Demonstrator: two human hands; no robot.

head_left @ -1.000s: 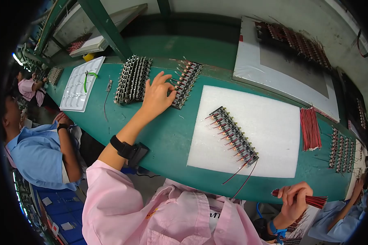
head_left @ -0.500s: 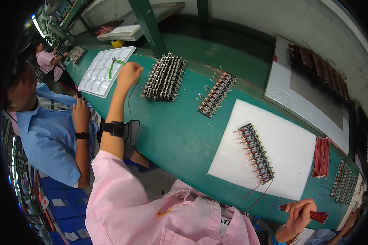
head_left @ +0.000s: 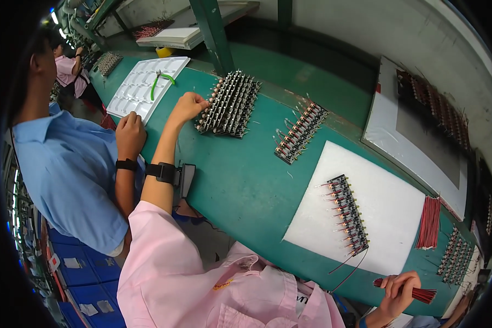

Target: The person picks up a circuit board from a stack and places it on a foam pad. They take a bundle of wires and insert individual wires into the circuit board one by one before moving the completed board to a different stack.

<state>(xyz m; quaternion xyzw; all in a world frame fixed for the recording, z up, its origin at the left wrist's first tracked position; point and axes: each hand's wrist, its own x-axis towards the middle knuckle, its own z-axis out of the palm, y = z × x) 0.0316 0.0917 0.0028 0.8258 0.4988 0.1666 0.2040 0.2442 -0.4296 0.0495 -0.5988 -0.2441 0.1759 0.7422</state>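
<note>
My left hand (head_left: 189, 107) has its fingers pinched together at the left edge of a stack of circuit boards (head_left: 230, 104). I cannot make out what is between the fingertips, or whether they grip a board. In my right hand (head_left: 400, 290), at the lower right, the fingers are wrapped round a bundle of dark red and black wires (head_left: 424, 296). A single board strip (head_left: 349, 214) with short red wires along one side lies on a white foam sheet (head_left: 306, 218). Two longer wires trail from its near end. Another strip of boards (head_left: 300, 133) lies between the stack and the foam.
Green-handled pliers (head_left: 154, 86) rest on a white compartment tray (head_left: 130, 87) at the far left. Beside it a co-worker in a blue shirt (head_left: 71, 175) has a hand near the tray. Red wires (head_left: 429, 221) and more boards (head_left: 455, 257) lie right. A green post (head_left: 212, 38) rises behind.
My left hand has moved from beside the tray to the stack's edge. The co-worker's hand has come closer to the tray. My right hand still holds its wires.
</note>
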